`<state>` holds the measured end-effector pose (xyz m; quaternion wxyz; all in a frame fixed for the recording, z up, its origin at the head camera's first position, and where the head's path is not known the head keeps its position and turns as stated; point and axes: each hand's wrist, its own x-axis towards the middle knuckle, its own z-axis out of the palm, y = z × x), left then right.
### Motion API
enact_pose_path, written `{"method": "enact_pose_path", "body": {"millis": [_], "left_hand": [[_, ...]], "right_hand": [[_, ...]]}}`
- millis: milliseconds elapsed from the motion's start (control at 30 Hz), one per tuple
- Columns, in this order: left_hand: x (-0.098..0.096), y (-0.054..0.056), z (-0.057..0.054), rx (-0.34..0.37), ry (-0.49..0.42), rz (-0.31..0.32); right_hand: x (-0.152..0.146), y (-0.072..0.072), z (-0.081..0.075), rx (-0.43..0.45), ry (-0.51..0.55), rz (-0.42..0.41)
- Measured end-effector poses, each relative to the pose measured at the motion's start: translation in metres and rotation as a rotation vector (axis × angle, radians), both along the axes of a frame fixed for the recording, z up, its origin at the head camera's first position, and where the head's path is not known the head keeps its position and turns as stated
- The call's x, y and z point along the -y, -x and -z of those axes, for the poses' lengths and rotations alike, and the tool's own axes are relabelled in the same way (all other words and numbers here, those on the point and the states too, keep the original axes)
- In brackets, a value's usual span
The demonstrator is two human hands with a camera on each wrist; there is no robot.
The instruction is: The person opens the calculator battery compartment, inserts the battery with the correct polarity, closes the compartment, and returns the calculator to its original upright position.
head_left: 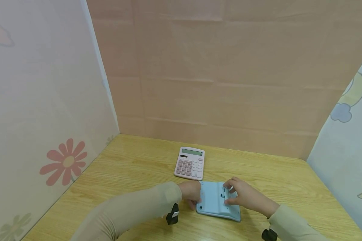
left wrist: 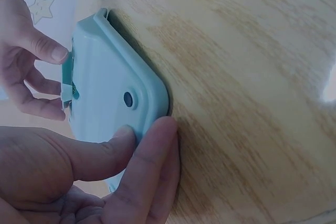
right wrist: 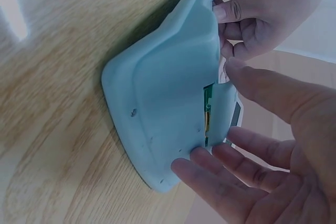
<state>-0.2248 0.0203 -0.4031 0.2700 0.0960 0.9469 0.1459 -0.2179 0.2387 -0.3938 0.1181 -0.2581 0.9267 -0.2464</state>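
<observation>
A light blue calculator [head_left: 211, 202] lies face down on the table, its back upward. My left hand [head_left: 190, 190] pinches its left edge, thumb on the back near a dark round foot [left wrist: 128, 99] and fingers along the side. At the right part of the back, my right hand [head_left: 245, 197] pinches the battery cover [right wrist: 223, 111] between thumb and fingers at its two ends. The cover stands tilted up from its opening, where green and a yellowish strip show inside [right wrist: 207, 113]. The calculator's keys and screen are hidden underneath.
Behind the blue calculator, a pink calculator [head_left: 189, 164] lies face up on the wood-grain table [head_left: 138, 160]. A brown sheet [head_left: 217, 83] hangs along the back, with patterned panels on the left [head_left: 48, 100] and right [head_left: 350, 140].
</observation>
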Motion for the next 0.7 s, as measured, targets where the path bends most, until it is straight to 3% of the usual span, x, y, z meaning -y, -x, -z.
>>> {"method": "enact_pose_path", "body": {"millis": [400,700], "left_hand": [[0.0006,-0.0022,-0.0014,-0.019,0.032,0.039],[0.0000,-0.0028,-0.0003,-0.022,0.015,0.023]], "right_hand": [[0.0017,-0.0011,-0.0025,0.003,-0.001,-0.003],[0.0022,-0.0005,-0.0011,0.021,-0.002,0.006]]}}
